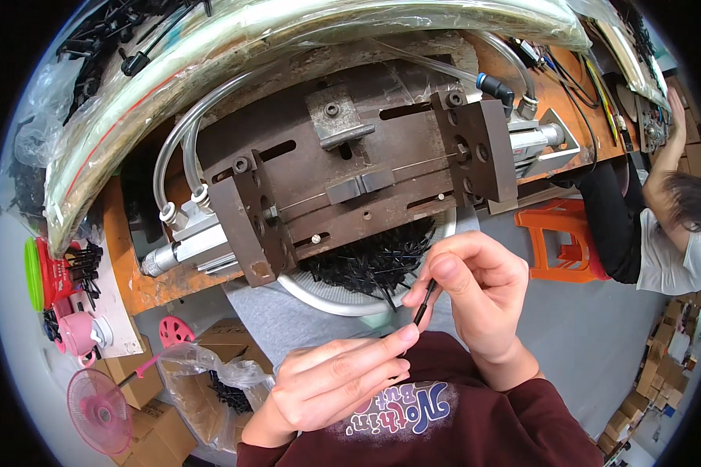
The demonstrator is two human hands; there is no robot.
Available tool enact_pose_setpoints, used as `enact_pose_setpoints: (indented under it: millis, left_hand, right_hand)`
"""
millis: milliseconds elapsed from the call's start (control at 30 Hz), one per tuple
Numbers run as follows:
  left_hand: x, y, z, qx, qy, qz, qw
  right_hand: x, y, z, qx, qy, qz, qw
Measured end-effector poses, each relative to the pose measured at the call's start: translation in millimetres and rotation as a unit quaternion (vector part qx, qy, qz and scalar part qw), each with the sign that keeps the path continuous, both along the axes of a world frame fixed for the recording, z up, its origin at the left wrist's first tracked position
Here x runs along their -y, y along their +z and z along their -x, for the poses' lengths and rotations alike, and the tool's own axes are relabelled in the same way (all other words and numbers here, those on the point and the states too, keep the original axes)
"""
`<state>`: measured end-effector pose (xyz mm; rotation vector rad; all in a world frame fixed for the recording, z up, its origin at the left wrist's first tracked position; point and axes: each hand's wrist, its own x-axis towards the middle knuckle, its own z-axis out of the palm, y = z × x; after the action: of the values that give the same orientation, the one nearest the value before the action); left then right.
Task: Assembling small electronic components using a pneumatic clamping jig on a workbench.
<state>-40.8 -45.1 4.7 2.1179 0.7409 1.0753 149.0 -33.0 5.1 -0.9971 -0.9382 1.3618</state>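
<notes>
A thin black rod-like part is held slantwise in front of my chest. My right hand pinches its upper end between thumb and fingertips. The fingers of my left hand are pressed together at its lower end, hiding the tip. Just beyond my hands, a pale round basket holds a heap of similar black parts. Farther off stands a dark metal fixture with upright end blocks. A thin rod reaches inward from the right block, and a small split metal block sits at the middle.
Pneumatic cylinders with clear hoses flank the fixture on an orange-brown bench. Plastic-wrapped padding curves behind it. At left are a pink fan and cardboard boxes. An orange stool and another person are at right.
</notes>
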Motion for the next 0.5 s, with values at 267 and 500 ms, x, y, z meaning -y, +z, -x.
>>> enact_pose_setpoints:
  millis: [267, 500]
  left_hand:
    - [-1.8, -2.1, -1.1, 0.011, 0.013, 0.004, 1.0]
    - [-2.6, -2.8, -1.5, 0.02, 0.008, 0.028, 0.999]
  right_hand:
    - [2.1, -0.2, 2.7, -0.052, 0.031, 0.007, 0.998]
    - [4.2, -1.2, 3.5, -0.061, 0.029, 0.01, 0.998]
